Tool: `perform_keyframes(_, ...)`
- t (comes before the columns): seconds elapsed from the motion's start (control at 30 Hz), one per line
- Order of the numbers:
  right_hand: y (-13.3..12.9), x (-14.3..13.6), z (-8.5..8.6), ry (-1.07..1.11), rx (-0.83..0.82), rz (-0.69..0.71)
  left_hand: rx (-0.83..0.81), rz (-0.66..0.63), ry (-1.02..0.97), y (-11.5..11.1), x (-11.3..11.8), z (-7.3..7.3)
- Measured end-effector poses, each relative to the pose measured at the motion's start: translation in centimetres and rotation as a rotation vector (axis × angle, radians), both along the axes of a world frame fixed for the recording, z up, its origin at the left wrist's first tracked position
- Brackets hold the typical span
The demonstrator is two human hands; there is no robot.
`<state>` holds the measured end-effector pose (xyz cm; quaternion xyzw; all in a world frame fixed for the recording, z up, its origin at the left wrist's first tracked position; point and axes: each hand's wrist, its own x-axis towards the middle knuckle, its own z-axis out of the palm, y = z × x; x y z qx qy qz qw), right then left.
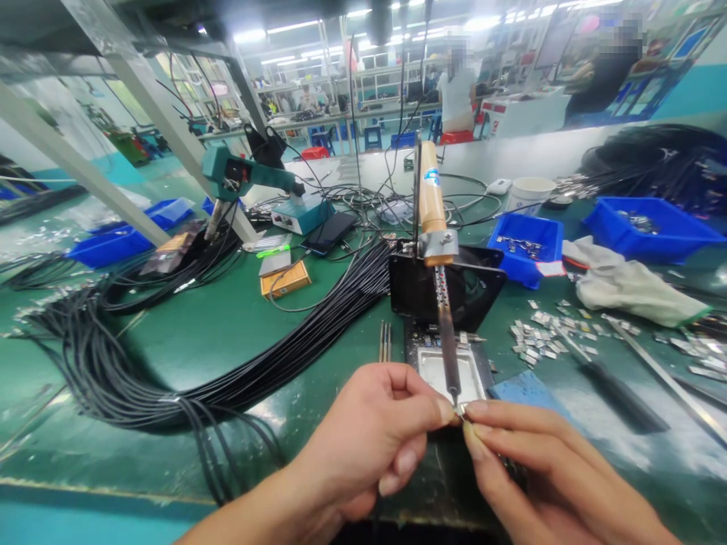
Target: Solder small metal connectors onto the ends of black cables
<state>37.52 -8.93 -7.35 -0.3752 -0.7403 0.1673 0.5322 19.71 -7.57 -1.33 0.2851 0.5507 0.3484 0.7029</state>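
A soldering iron (437,197) with a wooden handle is clamped pointing down, and its tip ends right at my fingertips. My left hand (386,424) is closed in a pinch just left of the tip; what it holds is hidden by the thumb. From the right, my right hand (545,454) pinches a small silvery metal piece (462,409) close under the tip. The fingertips of both hands nearly meet there. Behind them lies a shallow metal tray (471,371) on a dark base, in front of a black fan-like frame (409,291).
A thick bundle of black cables (238,386) curves across the left of the green bench. Blue bins (528,265), a pale glove (641,291), loose metal connectors (537,341) and a black-handled tool (625,397) lie at right. A blue sponge (528,390) sits near my right hand. People are in the background.
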Motion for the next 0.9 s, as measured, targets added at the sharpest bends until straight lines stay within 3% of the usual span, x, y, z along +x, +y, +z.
perform_keyframes(0.9,0.02,-0.08,0.04,-0.004,-0.001,0.006,0.008,-0.002,-0.005,0.11,-0.06,0.06)
